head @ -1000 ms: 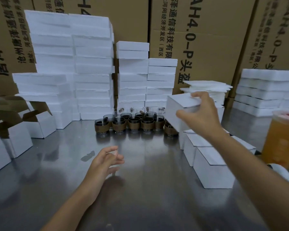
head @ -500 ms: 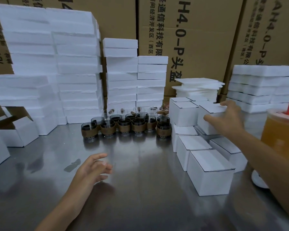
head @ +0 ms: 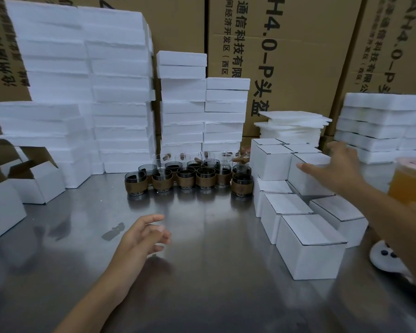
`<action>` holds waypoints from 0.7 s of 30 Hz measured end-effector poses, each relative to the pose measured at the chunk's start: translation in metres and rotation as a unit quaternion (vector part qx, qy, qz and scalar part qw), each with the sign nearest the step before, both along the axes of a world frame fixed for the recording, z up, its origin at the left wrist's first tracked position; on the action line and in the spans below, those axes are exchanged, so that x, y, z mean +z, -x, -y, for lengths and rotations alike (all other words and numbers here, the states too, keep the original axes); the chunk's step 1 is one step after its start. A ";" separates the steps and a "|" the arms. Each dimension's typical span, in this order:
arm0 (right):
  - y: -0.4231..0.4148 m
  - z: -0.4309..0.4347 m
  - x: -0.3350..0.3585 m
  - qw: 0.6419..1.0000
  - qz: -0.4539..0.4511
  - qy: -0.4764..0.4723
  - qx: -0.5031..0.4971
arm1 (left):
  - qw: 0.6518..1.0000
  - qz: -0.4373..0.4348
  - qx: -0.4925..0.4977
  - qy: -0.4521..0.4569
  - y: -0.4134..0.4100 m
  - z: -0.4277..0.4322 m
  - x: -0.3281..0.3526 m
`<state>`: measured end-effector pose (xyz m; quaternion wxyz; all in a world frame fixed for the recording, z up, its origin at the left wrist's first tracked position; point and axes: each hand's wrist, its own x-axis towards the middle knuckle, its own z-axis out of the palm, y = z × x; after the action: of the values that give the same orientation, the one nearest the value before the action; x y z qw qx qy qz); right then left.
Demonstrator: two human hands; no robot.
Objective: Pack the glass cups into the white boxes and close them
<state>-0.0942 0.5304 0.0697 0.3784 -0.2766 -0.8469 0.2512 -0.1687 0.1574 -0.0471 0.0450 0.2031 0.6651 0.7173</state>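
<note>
Several dark glass cups [head: 189, 175] with brown sleeves stand in a cluster at the back middle of the steel table [head: 202, 272]. To their right, closed white boxes [head: 308, 251] sit in rows, with a second layer stacked behind. My right hand [head: 334, 169] clasps the top-layer closed white box [head: 309, 180], thumb on its front and fingers over its far edge; the box rests on the boxes below. My left hand [head: 144, 235] hovers over the table's middle, fingers apart, holding nothing.
Open empty white boxes [head: 37, 181] stand at the left edge. Tall stacks of white foam blocks [head: 120, 92] and brown cartons line the back. Thin foam sheets [head: 293, 123] lie behind the boxes. An orange drink cup [head: 411, 186] stands at the right.
My right hand carried the closed white box from above the cups rightward and set it down on the stack's top layer. My left hand stayed roughly where it was.
</note>
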 end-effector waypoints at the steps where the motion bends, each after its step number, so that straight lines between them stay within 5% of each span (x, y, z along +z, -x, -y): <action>1: -0.003 0.009 0.006 0.999 -0.012 -0.036 0.006 | 1.000 0.002 0.001 -0.002 -0.002 0.000 0.002; 6: -0.020 0.088 0.032 0.972 -0.114 -0.136 0.153 | 1.000 0.001 0.011 -0.003 -0.014 0.005 0.009; 11: -0.028 0.186 -0.008 0.926 -0.092 -0.029 0.365 | 0.999 -0.001 0.039 -0.007 -0.026 0.013 0.013; 17: -0.007 0.232 -0.109 0.926 -0.014 0.132 0.354 | 0.994 0.009 0.110 0.007 -0.037 0.020 0.012; 21: -0.004 0.225 -0.116 0.930 -0.039 0.117 0.345 | 0.993 -0.002 0.115 0.030 -0.042 0.028 0.008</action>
<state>-0.0897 0.3054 -0.0468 0.2659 0.0000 -0.8392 0.4744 -0.1271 0.1297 -0.0388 -0.0325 0.1253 0.7052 0.6971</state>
